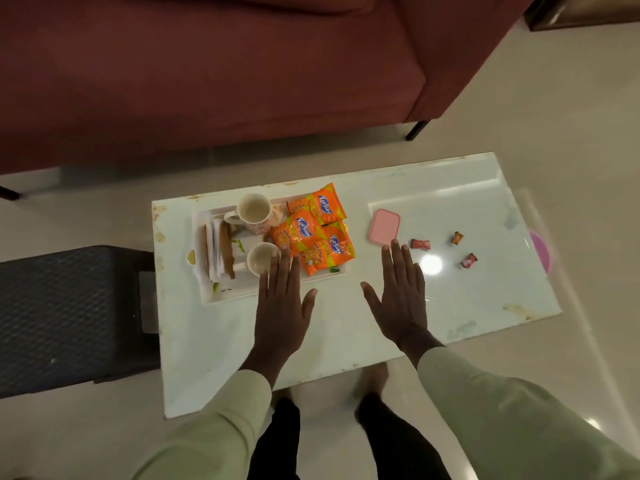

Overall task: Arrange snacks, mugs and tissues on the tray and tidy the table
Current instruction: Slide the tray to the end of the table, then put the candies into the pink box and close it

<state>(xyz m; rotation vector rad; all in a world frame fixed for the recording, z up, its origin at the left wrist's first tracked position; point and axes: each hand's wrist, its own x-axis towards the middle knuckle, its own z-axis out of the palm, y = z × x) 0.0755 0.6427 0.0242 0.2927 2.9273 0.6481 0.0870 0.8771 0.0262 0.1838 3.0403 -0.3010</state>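
Observation:
A white tray lies on the left part of the white table. It holds a tall patterned mug, a smaller mug, folded tissues and three orange snack packets. My left hand hovers flat with fingers apart over the tray's near edge, fingertips by the small mug. My right hand is spread flat over the table, holding nothing, just below a pink lid. Three wrapped candies lie loose to the right.
A dark red sofa stands behind the table. A dark woven stool sits against the table's left side. A pink round object shows under the table's right edge. My legs stand at the near edge.

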